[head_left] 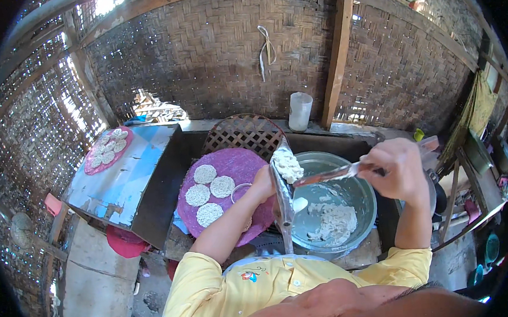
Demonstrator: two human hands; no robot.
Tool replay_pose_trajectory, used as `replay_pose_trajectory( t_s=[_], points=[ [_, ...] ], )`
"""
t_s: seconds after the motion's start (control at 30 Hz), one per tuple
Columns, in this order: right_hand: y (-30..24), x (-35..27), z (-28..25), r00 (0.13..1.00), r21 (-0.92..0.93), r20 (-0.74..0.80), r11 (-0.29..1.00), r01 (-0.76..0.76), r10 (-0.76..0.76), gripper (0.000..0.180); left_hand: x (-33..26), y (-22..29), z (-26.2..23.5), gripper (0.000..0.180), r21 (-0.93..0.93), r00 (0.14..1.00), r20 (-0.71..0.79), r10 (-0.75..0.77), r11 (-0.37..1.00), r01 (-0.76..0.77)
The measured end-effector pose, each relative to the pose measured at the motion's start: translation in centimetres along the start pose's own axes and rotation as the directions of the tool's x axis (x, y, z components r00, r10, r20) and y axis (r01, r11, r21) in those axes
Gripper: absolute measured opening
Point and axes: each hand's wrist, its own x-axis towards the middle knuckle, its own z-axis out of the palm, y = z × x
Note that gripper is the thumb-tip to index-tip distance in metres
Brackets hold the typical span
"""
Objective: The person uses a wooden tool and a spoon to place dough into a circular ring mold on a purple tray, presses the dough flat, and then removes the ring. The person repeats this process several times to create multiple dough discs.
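My left hand (262, 184) is closed at the edge of a long, flat, dough-smeared paddle (283, 206), which hides most of its fingers. White grainy dough (288, 165) is heaped on the paddle's upper part. In my right hand (395, 167) is a flat wooden spatula (330, 175), its tip close to that dough. Below the spatula, a large grey-green basin (369, 221) has more wet white dough (334, 222) inside. To the left, a round purple tray (236, 159) bears several flat white dough rounds (222, 186). A thin pale ring (233, 194) shows on the tray beside my left wrist.
A blue-and-white table (132, 166) at the left has a pink tray (94, 167) of dough rounds. A lattice basket (243, 130) leans behind the purple tray. Further back stand a translucent container (300, 112) and a wooden post (339, 51) against the woven wall.
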Motion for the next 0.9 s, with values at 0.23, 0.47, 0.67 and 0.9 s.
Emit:
replay_pose_trajectory(
  t_s=[0.23,0.47,0.67,0.9],
  points=[
    [0.5,0.5,0.6,0.996,-0.08,0.074,0.996,0.047,-0.041,0.015,-0.8,3.2,1.1,0.032,0.315,0.995,0.084,0.06,0.945,-0.084],
    [-2.4,1.3,4.8,0.941,-0.029,0.268,0.975,0.221,-0.205,0.006,-0.9,4.3,2.5,0.034,0.388,0.99,0.142,-0.011,0.92,-0.045],
    [0.5,-1.2,1.3,0.999,0.016,-0.028,1.0,-0.026,0.026,0.013,-0.3,2.1,0.8,0.027,0.055,0.995,0.096,0.027,0.998,-0.032],
    [-1.5,-8.4,11.5,0.585,0.833,0.403,-0.016,-0.554,0.704,0.01,1.1,3.9,3.3,0.027,-0.645,0.951,0.263,0.163,0.762,0.048]
  ],
)
